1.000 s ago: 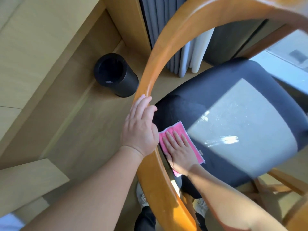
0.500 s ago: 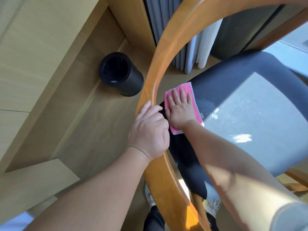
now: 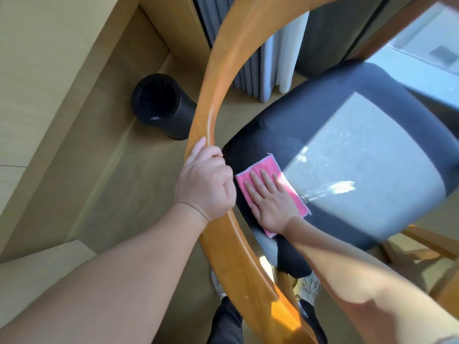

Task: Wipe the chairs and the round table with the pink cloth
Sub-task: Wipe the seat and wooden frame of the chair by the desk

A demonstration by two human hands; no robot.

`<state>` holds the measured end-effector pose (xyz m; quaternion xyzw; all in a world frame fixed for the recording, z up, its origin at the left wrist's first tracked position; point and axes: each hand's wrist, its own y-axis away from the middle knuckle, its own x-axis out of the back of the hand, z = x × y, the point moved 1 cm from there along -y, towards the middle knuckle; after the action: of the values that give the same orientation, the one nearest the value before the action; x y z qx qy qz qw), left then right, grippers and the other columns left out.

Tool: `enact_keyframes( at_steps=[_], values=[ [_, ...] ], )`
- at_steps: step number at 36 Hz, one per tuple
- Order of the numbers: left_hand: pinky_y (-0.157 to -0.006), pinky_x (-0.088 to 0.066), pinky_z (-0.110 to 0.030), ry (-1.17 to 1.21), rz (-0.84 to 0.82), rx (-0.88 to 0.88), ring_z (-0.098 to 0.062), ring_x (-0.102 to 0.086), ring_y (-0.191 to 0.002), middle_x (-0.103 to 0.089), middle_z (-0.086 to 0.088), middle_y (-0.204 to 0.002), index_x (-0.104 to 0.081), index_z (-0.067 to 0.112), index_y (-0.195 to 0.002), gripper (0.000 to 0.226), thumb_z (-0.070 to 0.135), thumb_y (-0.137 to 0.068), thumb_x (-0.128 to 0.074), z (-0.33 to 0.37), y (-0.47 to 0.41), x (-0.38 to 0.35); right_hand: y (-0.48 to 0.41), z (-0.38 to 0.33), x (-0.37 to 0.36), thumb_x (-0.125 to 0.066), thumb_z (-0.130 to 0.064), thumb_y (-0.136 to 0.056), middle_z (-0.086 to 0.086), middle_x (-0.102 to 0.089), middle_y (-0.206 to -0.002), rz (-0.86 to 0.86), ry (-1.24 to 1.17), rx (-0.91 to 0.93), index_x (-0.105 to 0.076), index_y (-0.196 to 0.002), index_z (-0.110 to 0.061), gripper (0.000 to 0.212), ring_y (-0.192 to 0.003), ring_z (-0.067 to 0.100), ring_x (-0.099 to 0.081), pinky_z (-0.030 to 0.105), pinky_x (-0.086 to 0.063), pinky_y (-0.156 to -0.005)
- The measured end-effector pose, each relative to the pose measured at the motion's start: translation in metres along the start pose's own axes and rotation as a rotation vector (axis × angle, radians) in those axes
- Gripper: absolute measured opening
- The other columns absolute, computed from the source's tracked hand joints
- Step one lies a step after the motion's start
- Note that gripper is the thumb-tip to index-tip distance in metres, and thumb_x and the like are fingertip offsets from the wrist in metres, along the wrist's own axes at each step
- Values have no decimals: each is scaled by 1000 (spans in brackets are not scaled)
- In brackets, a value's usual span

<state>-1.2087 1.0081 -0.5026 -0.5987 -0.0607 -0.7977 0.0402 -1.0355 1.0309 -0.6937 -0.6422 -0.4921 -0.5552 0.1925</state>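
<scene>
Furnished room: curtains, bin, wooden chair.

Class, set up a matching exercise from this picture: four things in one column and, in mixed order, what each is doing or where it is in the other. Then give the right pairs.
Column A
1. left hand
2. right hand
3. black bin
4. pink cloth

Column B
a. stands on the floor
b. grips the curved wooden chair rail
c. lies spread on the dark seat
d. presses down with straight fingers

Pairs: 1-b, 2-d, 3-a, 4-c
</scene>
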Motion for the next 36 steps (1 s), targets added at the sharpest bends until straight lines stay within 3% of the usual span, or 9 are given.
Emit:
enact_keyframes(
  at_steps=[12,15,18,20,22,25,30,33,36],
  values=[
    [-116,-14,-34,-111,-31,-48,-22,-55,-82,-61,-2,-61,-67,10,-57,28,7,-78,-49,5,2,1,107,8,-43,-32,-41,-99,12,-18,-159,-64,95,65,-22,-155,-18,61,-148,37,-5,52,2,-120],
    [-115,-20,-34,-81,-154,-99,-21,-51,-64,-55,-2,-54,-63,11,-53,30,6,-79,-49,11,2,8,110,7,-37,-35,-40,-98,11,-15,-159,-82,125,74,-22,-155,-18,62,-146,38,-8,52,0,-118],
    [-101,-36,-33,-129,-300,-111,-21,-53,-73,-61,-4,-66,-69,11,-67,26,15,-83,-49,22,14,6,111,5,-35,-34,-40,-99,10,-12,-159,-81,130,60,-19,-155,-20,61,-147,37,-5,51,1,-118],
    [-87,-39,-22,-3,-392,-12,-17,-53,-86,-59,-4,-75,-70,7,-82,30,23,-87,-44,35,32,-1,111,5,-35,-29,-40,-100,9,-13,-159,-77,116,48,-17,-155,-21,60,-147,36,-8,51,-1,-118],
    [-73,-29,0,254,-531,189,8,-44,-82,-42,3,-71,-58,9,-80,21,11,-94,-43,52,49,-7,110,7,-35,-27,-42,-101,8,-12,-160,-83,105,52,-11,-155,-22,59,-147,35,-6,50,-1,-118],
    [-68,-27,3,328,-449,310,11,-38,-72,-27,9,-65,-27,24,-62,47,-4,-88,-55,58,55,-18,110,8,-35,-28,-43,-102,7,-16,-160,-97,73,50,-12,-154,-22,58,-147,35,-9,49,-1,-118],
    [-70,-25,-2,116,-327,234,-10,-44,-68,-43,7,-55,-57,10,-57,18,10,-74,-66,62,51,-6,105,8,-32,-23,-41,-103,5,-9,-161,-108,68,41,-7,-154,-24,56,-148,34,1,46,11,-118],
    [-68,-26,-17,29,-243,143,-16,-50,-56,-47,6,-44,-52,16,-41,20,16,-59,-60,64,49,-3,89,7,-26,-7,-46,-102,0,7,-159,-111,54,-5,0,-155,-26,56,-144,29,20,43,24,-114],
    [-70,-27,-18,82,-235,129,-13,-44,-56,-43,9,-45,-50,18,-41,24,22,-65,-51,60,47,-4,56,10,-13,-3,-48,-102,-1,6,-161,-51,3,-52,-3,-156,-25,59,-147,26,17,41,17,-117]
  ],
)
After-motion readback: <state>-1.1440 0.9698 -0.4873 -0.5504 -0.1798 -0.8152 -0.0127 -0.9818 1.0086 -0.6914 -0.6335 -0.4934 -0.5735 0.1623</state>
